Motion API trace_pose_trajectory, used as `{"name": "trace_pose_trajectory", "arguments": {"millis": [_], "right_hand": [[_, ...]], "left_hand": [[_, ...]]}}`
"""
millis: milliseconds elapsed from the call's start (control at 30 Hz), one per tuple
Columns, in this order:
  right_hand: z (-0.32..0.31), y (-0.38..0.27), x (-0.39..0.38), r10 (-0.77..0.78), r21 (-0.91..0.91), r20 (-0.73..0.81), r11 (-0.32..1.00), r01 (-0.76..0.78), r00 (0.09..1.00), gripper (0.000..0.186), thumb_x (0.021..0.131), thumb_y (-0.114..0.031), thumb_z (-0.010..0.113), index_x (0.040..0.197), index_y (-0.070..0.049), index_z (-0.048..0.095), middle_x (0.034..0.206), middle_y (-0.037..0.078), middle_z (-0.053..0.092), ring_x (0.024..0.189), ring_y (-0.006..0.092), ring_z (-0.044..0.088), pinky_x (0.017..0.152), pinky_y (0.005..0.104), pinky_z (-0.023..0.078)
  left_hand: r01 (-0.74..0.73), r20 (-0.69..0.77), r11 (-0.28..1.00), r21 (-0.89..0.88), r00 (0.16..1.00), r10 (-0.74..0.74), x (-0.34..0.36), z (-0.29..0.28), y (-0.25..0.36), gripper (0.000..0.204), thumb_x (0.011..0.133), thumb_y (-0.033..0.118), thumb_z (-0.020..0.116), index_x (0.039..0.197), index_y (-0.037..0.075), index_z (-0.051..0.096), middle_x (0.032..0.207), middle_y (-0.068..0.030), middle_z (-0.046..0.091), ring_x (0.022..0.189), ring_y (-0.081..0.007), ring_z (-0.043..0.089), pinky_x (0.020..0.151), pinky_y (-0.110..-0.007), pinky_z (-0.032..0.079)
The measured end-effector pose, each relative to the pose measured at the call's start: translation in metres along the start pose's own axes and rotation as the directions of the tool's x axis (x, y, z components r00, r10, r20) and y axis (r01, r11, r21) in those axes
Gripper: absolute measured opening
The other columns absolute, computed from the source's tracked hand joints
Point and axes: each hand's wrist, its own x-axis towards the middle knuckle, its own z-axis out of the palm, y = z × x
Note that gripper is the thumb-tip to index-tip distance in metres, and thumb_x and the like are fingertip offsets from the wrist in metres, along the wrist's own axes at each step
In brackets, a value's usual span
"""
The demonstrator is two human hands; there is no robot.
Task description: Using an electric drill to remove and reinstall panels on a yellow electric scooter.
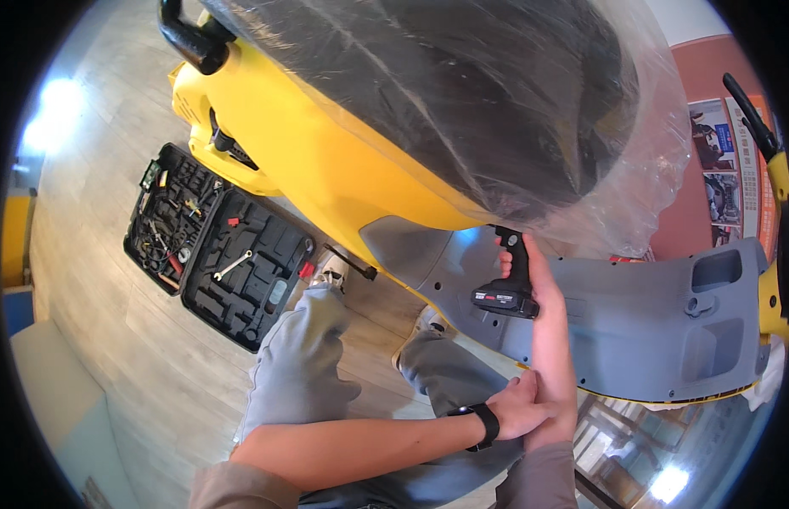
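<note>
My right hand is wrapped round the grip of a black cordless drill. A light glows where the drill's front end disappears below the plastic-covered seat of a yellow scooter-like vehicle. Beneath the drill spreads the vehicle's grey floor panel, dotted with small holes. My left hand, with a black watch on its wrist, clasps my right forearm below the drill. Whatever the drill's tip touches is hidden.
On the wooden floor at left lies an opened black tool case with several tools and a combination wrench. My legs straddle the vehicle's near edge. A black handlebar grip rises at far right, before a poster. A glass-topped table stands lower right.
</note>
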Motion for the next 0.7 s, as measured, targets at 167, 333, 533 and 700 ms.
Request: {"name": "trace_pose_trajectory", "arguments": {"millis": [167, 333, 533, 700], "right_hand": [[0.0005, 0.0004, 0.0011, -0.019, -0.019, 0.018, 1.000, 0.019, 1.000, 0.053, 0.104, -0.052, 0.039, 0.114, -0.002, 0.057, 0.070, 0.000, 0.053, 0.054, 0.0094, 0.051, 0.051, 0.0223, 0.046], [0.0002, 0.0005, -0.0002, -0.020, -0.003, 0.005, 1.000, 0.020, 1.000, 0.056, 0.101, -0.056, 0.043, 0.113, -0.003, 0.057, 0.069, -0.001, 0.053, 0.053, 0.0094, 0.051, 0.051, 0.0225, 0.047], [-0.0025, 0.0019, -0.0007, 0.006, 0.047, 0.010, 0.999, -0.006, 1.000, 0.058, 0.100, -0.057, 0.043, 0.114, -0.002, 0.057, 0.069, -0.001, 0.053, 0.054, 0.0094, 0.052, 0.051, 0.0227, 0.047], [-0.0012, 0.0041, -0.0005, -0.041, -0.070, 0.005, 0.997, 0.041, 0.999, 0.052, 0.104, -0.051, 0.037, 0.113, -0.004, 0.059, 0.072, 0.001, 0.056, 0.058, 0.0124, 0.055, 0.056, 0.0262, 0.049]], "left_hand": [[-0.018, -0.016, 1.000, -0.019, 1.000, 0.018, 0.0030, 0.0037, -0.0034, 0.057, 0.083, 0.047, 0.064, 0.108, -0.001, 0.046, 0.110, -0.0200, 0.055, 0.102, -0.0323, 0.055, 0.092, -0.041, 0.044], [-0.027, -0.009, 1.000, -0.002, 1.000, 0.027, 0.0022, 0.0033, -0.0035, 0.057, 0.083, 0.047, 0.063, 0.108, -0.002, 0.046, 0.108, -0.0213, 0.055, 0.102, -0.0342, 0.056, 0.092, -0.041, 0.044], [-0.022, 0.006, 1.000, -0.006, 1.000, 0.022, -0.0016, 0.0019, -0.0004, 0.056, 0.083, 0.047, 0.062, 0.107, -0.001, 0.045, 0.107, -0.0213, 0.055, 0.101, -0.0352, 0.056, 0.090, -0.042, 0.044], [-0.014, -0.005, 1.000, 0.003, 1.000, 0.014, -0.0021, 0.0040, -0.0017, 0.055, 0.084, 0.046, 0.063, 0.105, -0.001, 0.046, 0.107, -0.0207, 0.055, 0.101, -0.0337, 0.056, 0.090, -0.042, 0.045]]}}
